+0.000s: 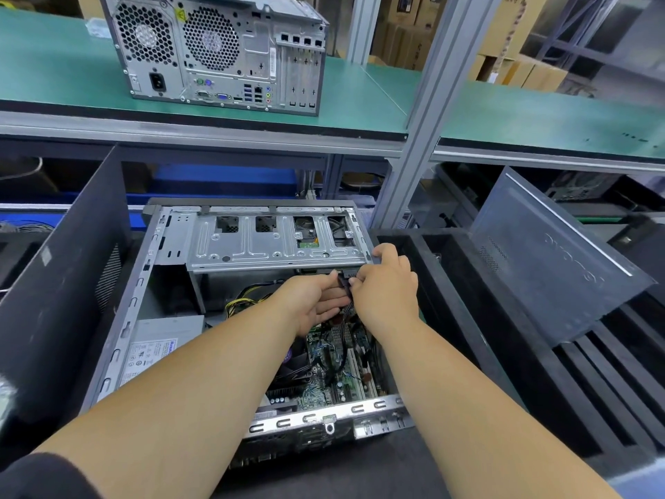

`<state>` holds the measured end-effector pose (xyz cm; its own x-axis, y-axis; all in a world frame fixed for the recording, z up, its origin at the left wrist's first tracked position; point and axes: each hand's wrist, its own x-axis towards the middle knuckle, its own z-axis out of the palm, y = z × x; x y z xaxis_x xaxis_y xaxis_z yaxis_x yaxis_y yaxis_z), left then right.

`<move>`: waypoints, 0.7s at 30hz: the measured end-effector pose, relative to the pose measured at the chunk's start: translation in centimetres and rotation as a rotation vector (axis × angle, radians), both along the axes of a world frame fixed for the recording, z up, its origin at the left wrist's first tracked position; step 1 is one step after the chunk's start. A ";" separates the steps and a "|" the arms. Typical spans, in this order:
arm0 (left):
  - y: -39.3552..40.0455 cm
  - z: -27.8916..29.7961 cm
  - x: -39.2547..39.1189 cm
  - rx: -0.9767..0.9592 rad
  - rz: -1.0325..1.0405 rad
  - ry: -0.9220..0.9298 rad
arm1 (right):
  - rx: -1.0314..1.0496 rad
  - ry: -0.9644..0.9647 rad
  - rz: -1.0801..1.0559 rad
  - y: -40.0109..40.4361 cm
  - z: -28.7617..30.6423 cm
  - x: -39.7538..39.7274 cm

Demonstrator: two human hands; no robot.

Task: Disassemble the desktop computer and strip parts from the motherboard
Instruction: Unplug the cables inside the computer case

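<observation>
Open case (151, 282) under green shelf (360, 99)

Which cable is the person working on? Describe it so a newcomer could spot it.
In the open case, look under the right end of the drive cage. Both hands pinch a black cable there, unlike the yellow wires farther left.

Both hands, left (316, 300) and right (385, 286), pinch a black cable connector (344, 282) under the open computer's (252, 318) drive cage (273, 243).
</observation>
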<state>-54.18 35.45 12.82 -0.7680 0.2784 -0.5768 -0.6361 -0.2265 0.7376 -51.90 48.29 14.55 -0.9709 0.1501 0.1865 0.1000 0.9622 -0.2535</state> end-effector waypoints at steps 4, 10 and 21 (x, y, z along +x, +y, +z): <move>-0.2 -0.3 -0.1 0.002 -0.006 -0.002 | -0.040 -0.009 -0.031 -0.3 0.0 0.0; -0.3 -0.4 -0.1 -0.011 -0.023 0.018 | 0.039 0.010 -0.028 -0.2 0.4 0.0; -0.2 -0.4 0.0 -0.024 0.000 0.025 | 0.151 0.038 -0.010 -0.2 0.1 0.1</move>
<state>-54.23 35.20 12.38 -0.7824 0.2646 -0.5638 -0.6172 -0.2082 0.7588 -51.80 48.08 14.66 -0.9613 0.1273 0.2445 0.1029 0.9886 -0.1102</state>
